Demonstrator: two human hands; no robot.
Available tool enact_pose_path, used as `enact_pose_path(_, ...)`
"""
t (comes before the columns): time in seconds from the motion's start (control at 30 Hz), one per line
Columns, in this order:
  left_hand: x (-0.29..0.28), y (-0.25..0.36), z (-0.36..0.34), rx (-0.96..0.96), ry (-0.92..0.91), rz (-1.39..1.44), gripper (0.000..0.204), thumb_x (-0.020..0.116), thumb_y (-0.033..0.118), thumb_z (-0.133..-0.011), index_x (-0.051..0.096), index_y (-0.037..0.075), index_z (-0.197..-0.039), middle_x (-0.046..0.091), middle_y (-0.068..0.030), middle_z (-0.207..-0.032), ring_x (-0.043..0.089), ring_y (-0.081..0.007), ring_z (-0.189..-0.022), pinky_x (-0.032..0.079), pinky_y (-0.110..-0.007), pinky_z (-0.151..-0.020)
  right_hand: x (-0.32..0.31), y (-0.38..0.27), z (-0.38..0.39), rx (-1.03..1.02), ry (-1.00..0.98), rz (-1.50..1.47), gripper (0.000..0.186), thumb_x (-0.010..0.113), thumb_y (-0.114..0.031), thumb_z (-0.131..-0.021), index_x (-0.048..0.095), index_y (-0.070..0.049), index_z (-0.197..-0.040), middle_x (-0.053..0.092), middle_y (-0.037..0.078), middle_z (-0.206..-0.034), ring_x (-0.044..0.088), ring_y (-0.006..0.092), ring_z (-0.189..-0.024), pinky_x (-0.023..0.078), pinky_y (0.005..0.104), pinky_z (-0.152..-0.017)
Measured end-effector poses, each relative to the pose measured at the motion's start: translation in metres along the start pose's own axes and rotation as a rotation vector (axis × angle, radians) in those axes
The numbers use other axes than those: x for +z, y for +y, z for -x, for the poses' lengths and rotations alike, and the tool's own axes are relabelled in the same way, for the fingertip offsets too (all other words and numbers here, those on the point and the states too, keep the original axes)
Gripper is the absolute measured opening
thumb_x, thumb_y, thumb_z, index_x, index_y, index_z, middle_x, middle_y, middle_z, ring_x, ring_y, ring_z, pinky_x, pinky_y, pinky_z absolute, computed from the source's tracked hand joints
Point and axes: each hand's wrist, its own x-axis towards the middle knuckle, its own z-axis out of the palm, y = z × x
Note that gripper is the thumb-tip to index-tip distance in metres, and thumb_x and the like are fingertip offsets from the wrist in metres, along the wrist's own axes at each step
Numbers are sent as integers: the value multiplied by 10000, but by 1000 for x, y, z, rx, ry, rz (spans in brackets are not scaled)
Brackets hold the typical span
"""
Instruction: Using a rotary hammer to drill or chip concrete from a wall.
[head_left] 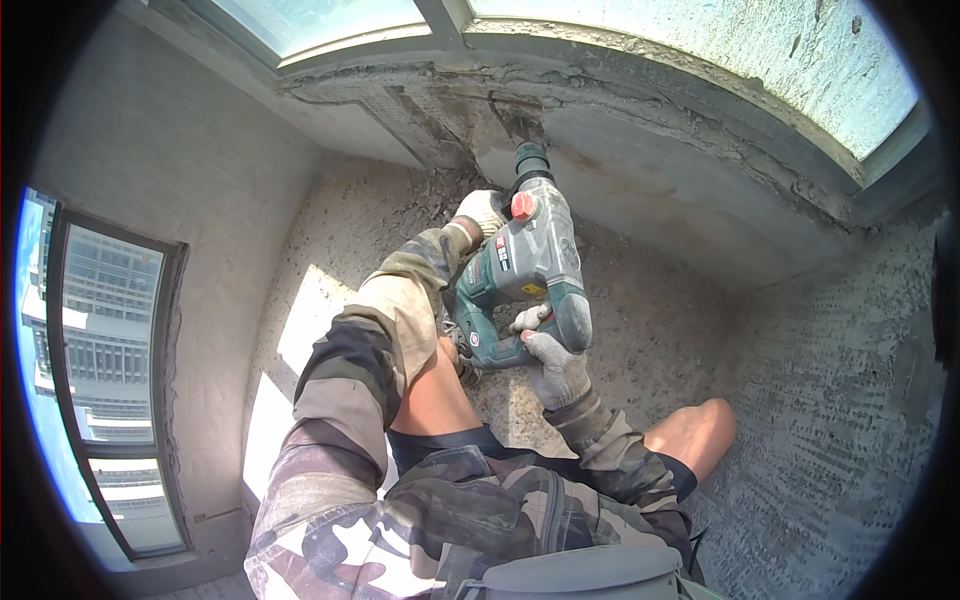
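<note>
Head view: rotary hammer [545,240] sits mid-frame, slightly right of centre, in front of the person and over the floor. Long axis runs away from the person, far end leaning slightly left; chuck [532,158] points at the low wall [640,180] under the upper window [690,55], motor end back toward the lap. Chuck nose is at a dark broken-out patch [505,118] in that wall; can't make out the bit tip. Right hand [557,370], gloved, wraps the rear handle, fingers curled through the loop. Left hand [482,210], gloved, is closed around the front side grip behind the chuck, fingertips hidden. Red selector knob [522,206] faces the camera. Floor [640,300] is rough, gritty concrete, loose rubble [425,200] near the wall base, sun patches left. Left wall [225,180] smooth grey, with side window [115,330] showing buildings outside; right wall [830,400] rough, dimpled.
</note>
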Motion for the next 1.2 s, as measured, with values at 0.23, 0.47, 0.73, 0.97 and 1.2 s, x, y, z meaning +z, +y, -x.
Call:
enact_pose_path(0.23,5,5,1,-162,65,152,396,705,373,-764,733,64,-1010,705,-217,-1011,661,-394,-1008,530,-419,-851,-37,13,-6,31,-34,-198,414,643,108,-768,516,-99,-1103,542,33,-1061,558,182,-1031,452,398,-1025)
enact_pose_path(0.47,21,7,-15,-64,-56,-301,348,664,328,-789,741,93,-1034,707,-209,-1036,674,-366,-1012,547,-426,-856,-74,-1,-7,58,-40,-259,422,632,101,-722,492,-98,-1066,518,38,-973,546,225,-1032,414,478,-1096)
enact_pose_path(0.73,30,-12,-26,-161,-58,-226,356,651,365,-805,738,134,-1061,712,-189,-1044,671,-373,-1012,544,-442,-858,-63,-11,-13,120,40,-289,416,628,90,-715,492,-89,-1065,522,38,-964,549,227,-1023,411,480,-1097)
enact_pose_path(0.97,45,-29,-33,-57,-18,-247,355,649,351,-783,745,82,-995,712,-205,-1007,676,-385,-985,549,-444,-834,-82,-7,-15,52,-51,-302,403,613,90,-722,494,-92,-1060,514,31,-938,541,216,-1006,421,470,-1079)
enact_pose_path(1.2,36,-25,-31,-145,-1,-218,346,627,345,-816,744,79,-1004,707,-219,-1010,676,-386,-985,548,-447,-824,-80,-17,-23,96,-9,-346,418,613,91,-698,500,-83,-1062,529,40,-949,554,225,-1001,431,458,-1071)
